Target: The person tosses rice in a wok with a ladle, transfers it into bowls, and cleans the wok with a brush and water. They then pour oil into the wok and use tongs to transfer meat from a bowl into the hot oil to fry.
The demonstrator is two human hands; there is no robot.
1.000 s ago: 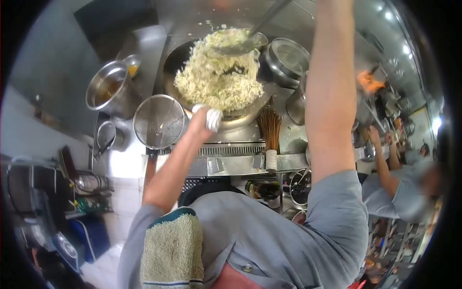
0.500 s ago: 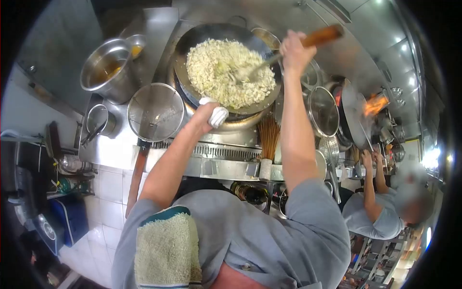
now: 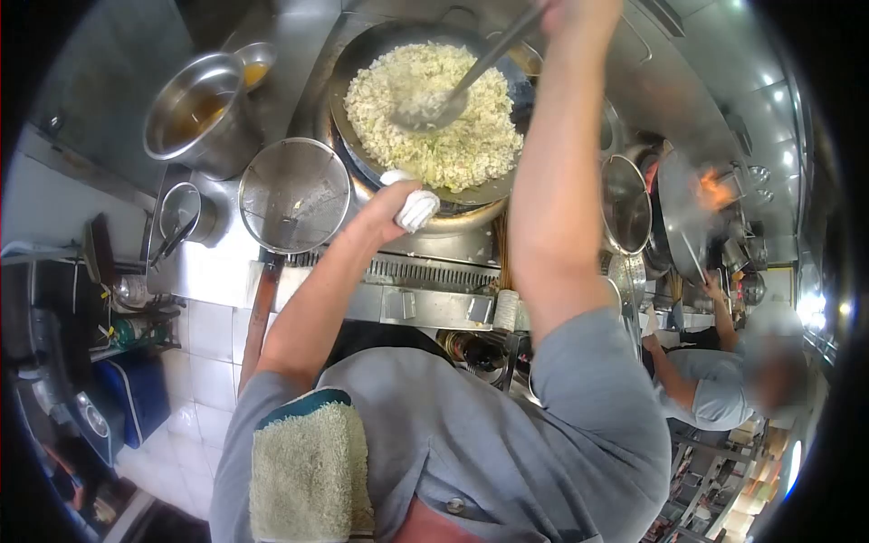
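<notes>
A large dark wok (image 3: 398, 34) on the range is heaped with pale fried rice (image 3: 480, 149) flecked with green. My left hand (image 3: 387, 210) is closed around a folded white cloth (image 3: 418, 210) at the wok's near rim. High at the top edge of the view, my right hand (image 3: 572, 16) grips a long-handled ladle (image 3: 434, 110). The ladle's bowl is over the rice, left of its middle. The fingertips of my right hand and the handle's end are cut off by the frame.
To the left stand a mesh strainer (image 3: 294, 195), a deep steel pot (image 3: 195, 118), a small bowl (image 3: 256, 68) of yellow liquid and a small pot (image 3: 186, 215). At right, a co-worker (image 3: 701, 380) handles another wok (image 3: 679, 213) near open flame (image 3: 715, 190).
My right hand has moved up and the ladle's bowl has swung left across the rice. My left hand stays at the rim. At right, the co-worker's hands have moved apart.
</notes>
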